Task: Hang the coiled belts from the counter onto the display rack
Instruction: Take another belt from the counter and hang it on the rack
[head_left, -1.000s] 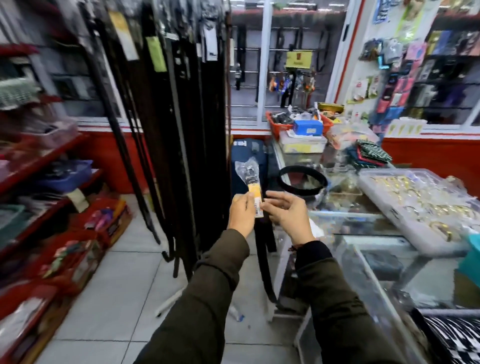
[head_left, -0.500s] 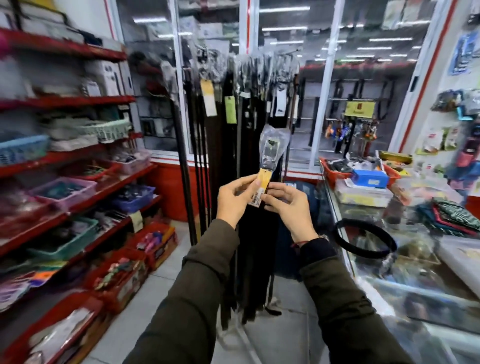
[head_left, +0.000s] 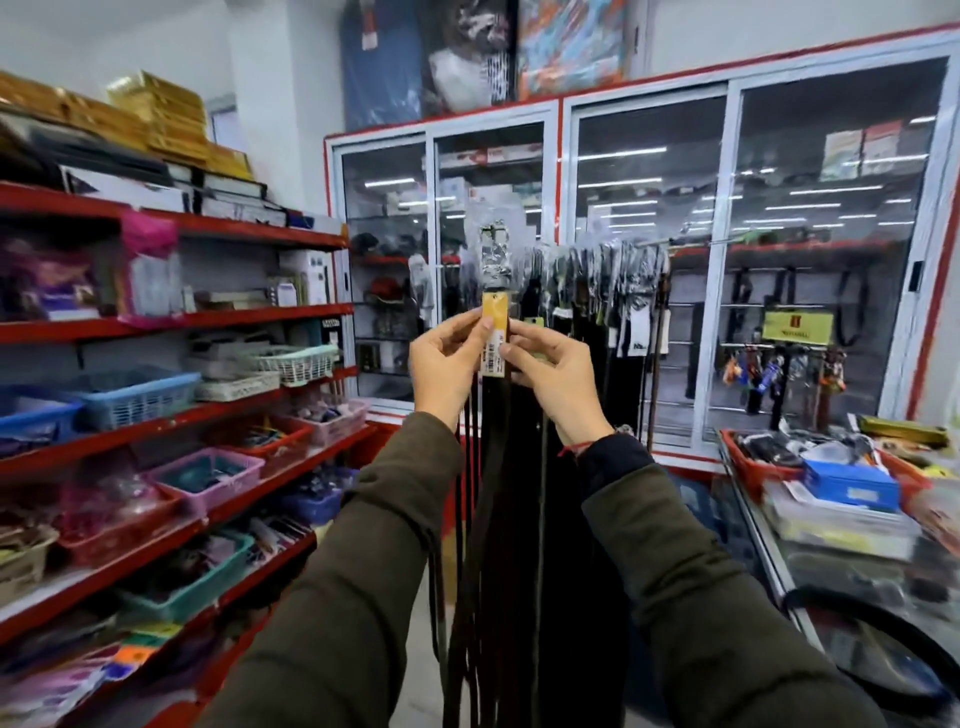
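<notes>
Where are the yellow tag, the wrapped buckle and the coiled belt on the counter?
yellow tag (head_left: 494, 332), head view, middle of the tag.
wrapped buckle (head_left: 492, 254), head view, plastic-wrapped metal above the tag.
coiled belt (head_left: 810, 597), head view, left arc of the coil.

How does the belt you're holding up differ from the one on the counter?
The held belt hangs straight down; the counter belt lies coiled in a ring. The left hand and right hand pinch the held belt at its yellow tag; nothing touches the counter belt. Both look dark.
</notes>
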